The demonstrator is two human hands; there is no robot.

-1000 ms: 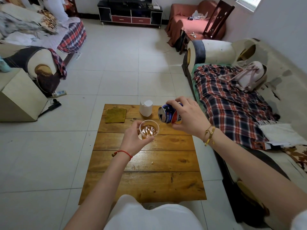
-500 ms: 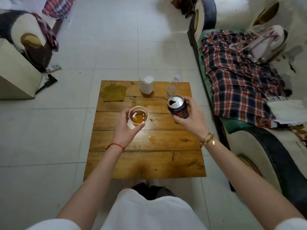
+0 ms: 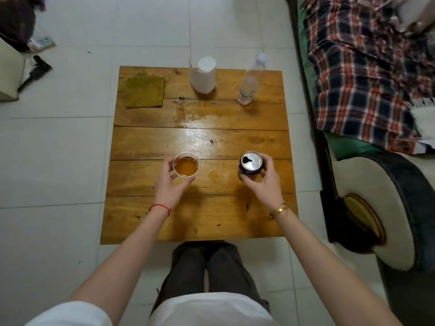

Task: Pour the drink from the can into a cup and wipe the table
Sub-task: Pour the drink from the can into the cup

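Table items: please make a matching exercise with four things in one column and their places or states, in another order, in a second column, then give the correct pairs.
Things:
1. cup
2. can
3. cloth
4. bottle

Places or states:
A. lies flat at the far left corner of the table
B. held by the left hand, with amber drink inside
C. stands at the far right, clear plastic
D. upright in the right hand, top open

Pairs: 1-B, 2-D, 3-A, 4-C
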